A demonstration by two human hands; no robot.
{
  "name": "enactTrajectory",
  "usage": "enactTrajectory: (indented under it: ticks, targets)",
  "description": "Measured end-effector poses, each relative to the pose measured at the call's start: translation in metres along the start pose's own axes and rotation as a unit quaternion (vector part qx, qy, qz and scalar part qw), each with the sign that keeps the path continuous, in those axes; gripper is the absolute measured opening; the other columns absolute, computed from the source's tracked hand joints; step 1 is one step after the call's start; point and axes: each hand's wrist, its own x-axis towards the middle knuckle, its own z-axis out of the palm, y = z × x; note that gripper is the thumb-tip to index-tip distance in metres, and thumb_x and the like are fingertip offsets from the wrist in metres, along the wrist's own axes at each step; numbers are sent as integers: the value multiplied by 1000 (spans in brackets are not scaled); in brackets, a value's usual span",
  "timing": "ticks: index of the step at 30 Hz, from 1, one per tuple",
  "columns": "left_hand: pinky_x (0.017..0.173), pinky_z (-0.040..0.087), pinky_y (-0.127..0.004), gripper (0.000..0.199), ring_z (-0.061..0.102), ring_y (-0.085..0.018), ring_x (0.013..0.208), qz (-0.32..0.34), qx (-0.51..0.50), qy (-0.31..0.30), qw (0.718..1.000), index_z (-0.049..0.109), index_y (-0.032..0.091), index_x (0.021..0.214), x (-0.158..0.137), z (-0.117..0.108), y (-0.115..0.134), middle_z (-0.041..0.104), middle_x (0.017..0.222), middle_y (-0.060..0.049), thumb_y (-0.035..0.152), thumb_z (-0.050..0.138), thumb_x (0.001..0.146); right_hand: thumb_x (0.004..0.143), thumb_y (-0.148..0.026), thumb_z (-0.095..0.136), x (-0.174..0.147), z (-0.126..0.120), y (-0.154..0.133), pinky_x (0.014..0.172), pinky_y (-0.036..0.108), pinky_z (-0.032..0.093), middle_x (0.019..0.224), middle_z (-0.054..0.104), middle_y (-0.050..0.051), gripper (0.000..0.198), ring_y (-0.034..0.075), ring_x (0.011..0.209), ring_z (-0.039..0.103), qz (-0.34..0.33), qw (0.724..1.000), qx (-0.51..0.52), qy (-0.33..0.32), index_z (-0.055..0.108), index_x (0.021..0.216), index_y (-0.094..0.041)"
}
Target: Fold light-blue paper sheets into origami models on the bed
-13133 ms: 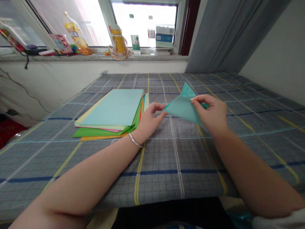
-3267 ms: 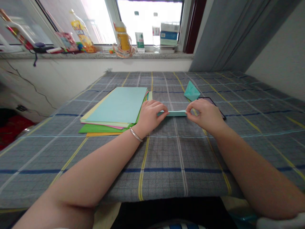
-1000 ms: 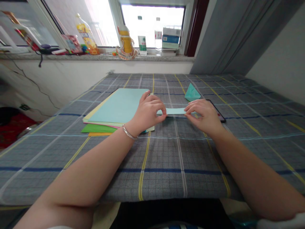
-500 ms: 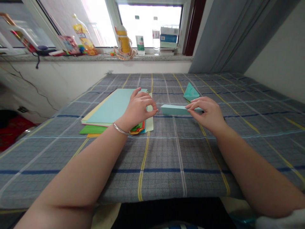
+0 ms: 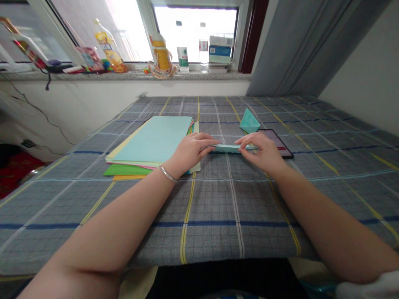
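A narrow strip of folded light-blue paper (image 5: pixel 227 148) stretches between my two hands, just above the plaid cloth. My left hand (image 5: pixel 197 148) pinches its left end between thumb and fingers. At the other end, my right hand (image 5: pixel 258 150) grips the strip with thumb and fingertips. Left of my left hand lies a stack of coloured paper (image 5: pixel 152 139), light blue on top, with green and orange sheets poking out below. A teal folded-paper pyramid shape (image 5: pixel 249 121) rests beyond my right hand.
A phone (image 5: pixel 282 145) lies partly behind my right hand. Plaid cloth (image 5: pixel 212 199) covers the surface. Along the windowsill (image 5: pixel 134 76) stand a yellow drink bottle (image 5: pixel 109 45), a yellow flask (image 5: pixel 162 54), a white-green tube (image 5: pixel 183 59) and boxes (image 5: pixel 220 52). A grey curtain (image 5: pixel 296 45) hangs at right.
My left hand has moved right and taken hold of the paper strip's left end. The strip now looks thinner and flatter. My right hand has shifted slightly left and down, uncovering the phone.
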Motion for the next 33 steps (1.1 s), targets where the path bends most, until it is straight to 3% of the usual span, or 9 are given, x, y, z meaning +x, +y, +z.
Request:
enactTrajectory:
  ticks: [4, 15, 23, 26, 29, 33]
  targets:
    - [88, 49, -35, 31, 64, -19, 97, 22, 26, -29, 999, 65, 24, 123, 1, -3, -1, 71, 109, -5, 30, 47, 99, 78, -14, 64, 0, 0, 2, 86, 40, 49, 92, 74, 2, 13, 21, 90, 67, -13, 1000, 9, -10, 58, 75, -24]
    - [79, 53, -27, 33, 68, -19, 103, -26, 85, -13, 996, 61, 28, 129, -7, -7, -1, 70, 119, -3, 32, 45, 99, 75, -16, 62, 1, -13, 11, 89, 41, 46, 91, 74, -1, 11, 21, 90, 67, 22, 998, -35, -38, 57, 71, -25]
    - [80, 56, -33, 32, 69, -23, 104, -78, 105, -4, 991, 64, 26, 125, -6, -4, 2, 69, 120, -5, 33, 47, 99, 73, -19, 62, -1, -22, 32, 82, 38, 46, 85, 72, 1, 8, 22, 87, 64, 47, 989, -105, -92, 57, 69, -24]
    - [88, 56, -39, 32, 67, -25, 109, -85, 80, -3, 993, 66, 24, 122, -6, -2, -2, 69, 122, -6, 34, 48, 99, 74, -21, 62, -2, -21, 35, 74, 36, 47, 84, 72, 3, 6, 22, 81, 65, 115, 982, -120, -85, 58, 70, -23]
    - [95, 54, -41, 31, 65, -24, 115, -69, 54, -8, 996, 66, 25, 122, -6, 1, -2, 65, 128, -5, 33, 48, 98, 77, -29, 63, -6, -10, 35, 63, 33, 49, 80, 72, 5, 8, 21, 71, 66, 250, 962, -59, -89, 58, 77, -22]
    - [97, 52, -42, 38, 63, -25, 117, -53, 35, -27, 998, 62, 22, 127, -4, 2, 6, 61, 133, -7, 40, 50, 97, 80, -23, 53, -9, 9, 36, 52, 27, 51, 90, 74, 6, 14, 19, 70, 70, 413, 890, 163, -100, 53, 95, -23]
